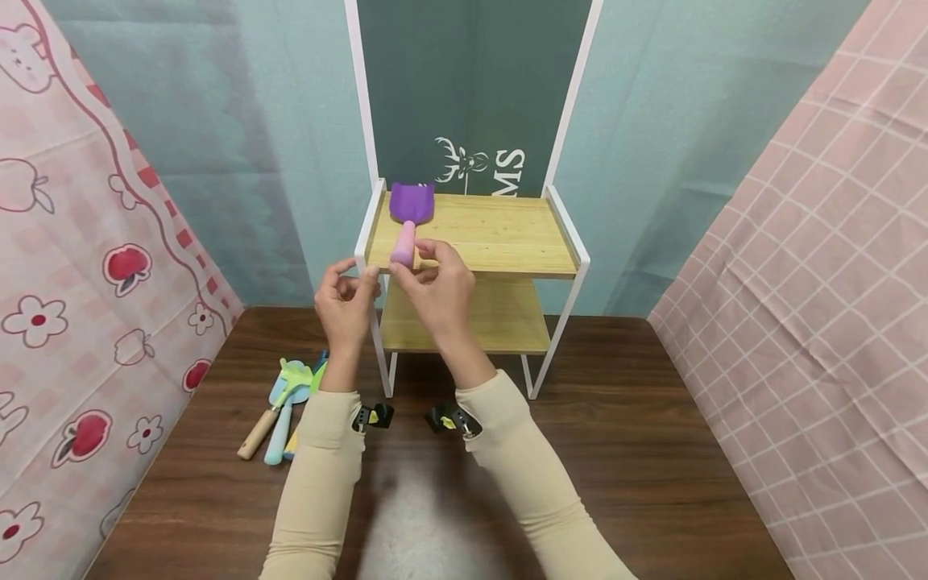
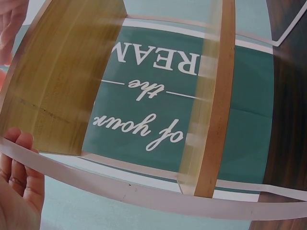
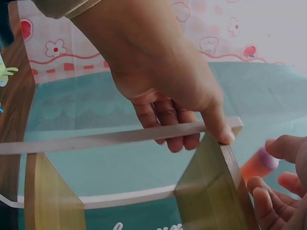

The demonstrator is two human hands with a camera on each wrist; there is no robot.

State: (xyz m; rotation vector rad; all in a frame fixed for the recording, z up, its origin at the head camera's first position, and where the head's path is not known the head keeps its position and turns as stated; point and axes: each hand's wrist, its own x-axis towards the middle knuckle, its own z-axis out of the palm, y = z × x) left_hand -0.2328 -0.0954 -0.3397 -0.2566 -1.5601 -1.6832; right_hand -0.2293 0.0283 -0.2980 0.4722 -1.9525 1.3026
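A toy shovel with a purple scoop (image 1: 412,203) and a pink handle (image 1: 405,240) lies at the left of the top board (image 1: 500,234) of a small two-tier shelf, its handle toward the front edge. My right hand (image 1: 442,294) pinches the handle's near end between thumb and fingers. At the shelf's front left corner, my left hand (image 1: 344,310) grips the white frame (image 3: 110,136). In the right wrist view its fingers pass behind the post and the thumb rests on the board's corner.
Left on the brown table (image 1: 616,451) lies a pile of toy garden tools, including a green rake (image 1: 296,375) and a light-blue-handled tool (image 1: 279,435), partly behind my left forearm. A lower board (image 1: 478,318) spans the shelf. Printed cloths hang on the sides and back.
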